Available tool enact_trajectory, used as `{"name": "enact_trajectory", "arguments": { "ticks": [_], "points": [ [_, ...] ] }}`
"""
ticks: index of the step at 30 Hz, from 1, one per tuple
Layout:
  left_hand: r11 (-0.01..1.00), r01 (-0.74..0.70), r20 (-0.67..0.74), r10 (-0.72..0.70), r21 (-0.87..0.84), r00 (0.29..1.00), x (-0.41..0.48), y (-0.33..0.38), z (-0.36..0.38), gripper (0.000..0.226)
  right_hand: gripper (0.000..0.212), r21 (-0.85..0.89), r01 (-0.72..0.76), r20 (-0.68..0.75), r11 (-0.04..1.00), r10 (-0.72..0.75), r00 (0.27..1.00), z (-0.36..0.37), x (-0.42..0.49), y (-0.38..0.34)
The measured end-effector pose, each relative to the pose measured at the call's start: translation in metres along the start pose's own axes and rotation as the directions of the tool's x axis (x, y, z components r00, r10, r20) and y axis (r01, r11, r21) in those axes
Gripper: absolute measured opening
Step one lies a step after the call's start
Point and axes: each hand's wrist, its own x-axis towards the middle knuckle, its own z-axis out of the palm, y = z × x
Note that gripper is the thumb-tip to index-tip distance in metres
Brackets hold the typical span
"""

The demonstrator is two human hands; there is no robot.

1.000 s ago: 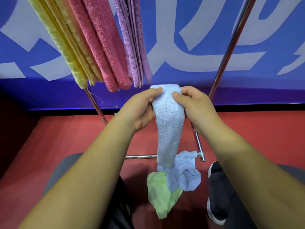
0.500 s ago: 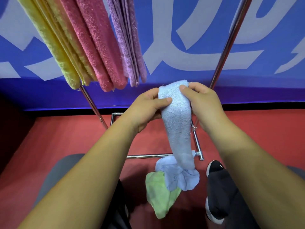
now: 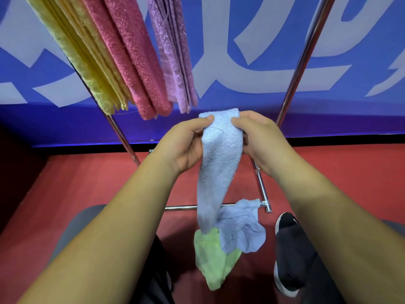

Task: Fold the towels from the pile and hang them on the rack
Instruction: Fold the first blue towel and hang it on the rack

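Light blue towel: folded into a narrow strip, held up at centre, lower end hanging over the pile on the floor. Far left, hung side by side on the rack: yellow towel, pink towel, purple towel. Left grip: thumb and curled fingers pinching the strip's top left edge. Right grip: closed the same way on the top right edge. Near, on the red floor: green towel under a crumpled blue towel, just beside the rack's base bar. Open room from the purple towel across to the slanted right pole. Near right: black shoe.
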Motion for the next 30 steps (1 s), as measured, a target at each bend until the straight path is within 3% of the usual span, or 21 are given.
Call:
{"name": "enact_trajectory", "arguments": {
  "ticks": [5, 9, 11, 17, 25, 30],
  "points": [
    [0.996, 0.057, 0.074, -0.062, 0.068, 0.995, -0.002, -0.003, 0.001, 0.038, 0.014, -0.019, -0.015, -0.052, 1.000, 0.014, 0.999, -0.001, 0.002, 0.001],
    [0.890, 0.079, 0.048, -0.112, 0.448, 0.992, 0.000, -0.013, -0.001, 0.033, 0.015, 0.007, -0.009, -0.136, 1.000, 0.010, 0.991, -0.007, 0.004, 0.002],
    [0.830, 0.076, 0.006, -0.095, 0.552, 0.995, 0.003, -0.019, -0.003, 0.031, 0.015, 0.003, -0.003, -0.178, 1.000, 0.003, 0.984, -0.011, 0.004, 0.001],
    [0.884, -0.015, 0.039, -0.003, 0.467, 0.999, 0.010, -0.026, 0.000, 0.030, 0.012, -0.039, 0.023, -0.251, 0.999, -0.032, 0.967, -0.021, 0.008, 0.002],
    [0.888, -0.119, 0.023, 0.122, 0.444, 0.992, 0.012, -0.026, 0.006, 0.026, 0.024, -0.017, -0.085, -0.154, 0.996, 0.081, 0.985, -0.017, 0.008, 0.002],
    [0.876, -0.125, -0.048, 0.166, 0.465, 0.985, 0.012, -0.020, 0.001, 0.022, 0.040, -0.015, -0.046, -0.112, 0.999, 0.044, 0.993, -0.008, 0.004, 0.001]
  ]
}}
